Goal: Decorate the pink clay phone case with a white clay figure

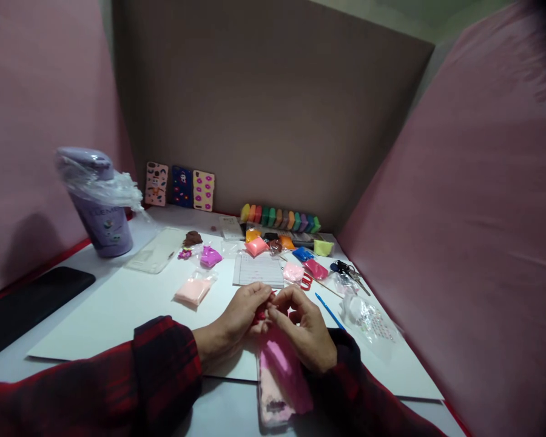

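My left hand (238, 314) is closed around a small lump of red clay (260, 314), mostly hidden by the fingers. Thumb and index finger of my right hand (304, 325) are pinched against the same red clay, touching the left fingertips. Below both hands lies a phone case (273, 397) covered with pale and bright pink clay, its near end toward me. Just beyond the fingers are a lined paper pad (258, 271), a packet of pale pink clay (293, 272) and red scissor handles (306, 281).
A purple tumbler (107, 221) stands at left behind a black phone (36, 303). Decorated phone cases (182, 186) lean on the back wall near a row of coloured clay blocks (279, 218). At right lie a blue pen (330, 311), keys (352, 274) and a bag of beads (368, 318).
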The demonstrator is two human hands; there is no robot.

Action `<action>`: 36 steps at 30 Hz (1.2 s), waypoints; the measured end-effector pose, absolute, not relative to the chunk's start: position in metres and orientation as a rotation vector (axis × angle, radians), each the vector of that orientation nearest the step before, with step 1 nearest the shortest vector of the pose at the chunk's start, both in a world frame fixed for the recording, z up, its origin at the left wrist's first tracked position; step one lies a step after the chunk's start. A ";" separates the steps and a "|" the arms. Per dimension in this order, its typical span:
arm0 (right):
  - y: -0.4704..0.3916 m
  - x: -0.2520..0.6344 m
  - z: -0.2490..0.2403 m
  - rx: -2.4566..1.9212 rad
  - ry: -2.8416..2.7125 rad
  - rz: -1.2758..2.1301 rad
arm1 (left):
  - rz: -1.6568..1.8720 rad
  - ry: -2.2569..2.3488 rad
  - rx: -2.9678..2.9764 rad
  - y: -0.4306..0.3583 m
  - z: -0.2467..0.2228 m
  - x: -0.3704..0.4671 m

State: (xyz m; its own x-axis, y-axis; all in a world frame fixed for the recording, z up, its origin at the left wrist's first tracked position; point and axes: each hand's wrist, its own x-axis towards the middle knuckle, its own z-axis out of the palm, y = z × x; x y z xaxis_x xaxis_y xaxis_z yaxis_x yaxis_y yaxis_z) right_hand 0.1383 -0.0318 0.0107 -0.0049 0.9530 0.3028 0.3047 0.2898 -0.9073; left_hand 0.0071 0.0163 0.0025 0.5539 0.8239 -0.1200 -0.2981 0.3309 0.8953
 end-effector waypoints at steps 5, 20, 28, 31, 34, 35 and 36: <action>-0.028 0.138 0.007 -1.088 -1.382 1.058 | 0.790 0.631 0.966 0.016 0.002 0.007; -0.027 0.132 0.002 -1.271 -1.364 0.806 | 0.828 0.652 1.066 0.008 0.004 0.009; -0.027 0.128 0.005 -1.255 -1.292 0.962 | 0.854 0.614 1.126 0.005 0.008 0.007; -0.027 0.130 0.006 -1.202 -1.281 1.007 | 0.827 0.614 1.062 0.004 0.011 0.008; -0.025 0.133 0.006 -1.089 -1.237 1.121 | 0.797 0.626 0.997 0.006 0.013 0.009; -0.025 0.134 0.006 -1.061 -1.222 1.143 | 0.788 0.628 0.983 0.007 0.013 0.009; -0.024 0.135 0.006 -1.049 -1.214 1.148 | 0.781 0.628 0.973 0.007 0.013 0.009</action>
State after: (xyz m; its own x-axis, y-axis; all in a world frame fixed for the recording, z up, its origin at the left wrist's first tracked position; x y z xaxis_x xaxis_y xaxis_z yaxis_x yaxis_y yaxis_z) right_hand 0.1346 -0.0242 0.0059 0.0023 0.9908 0.1356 -0.0804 0.1354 -0.9875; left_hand 0.0087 0.0073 0.0127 0.5744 0.8096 -0.1208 -0.2921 0.3405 0.8937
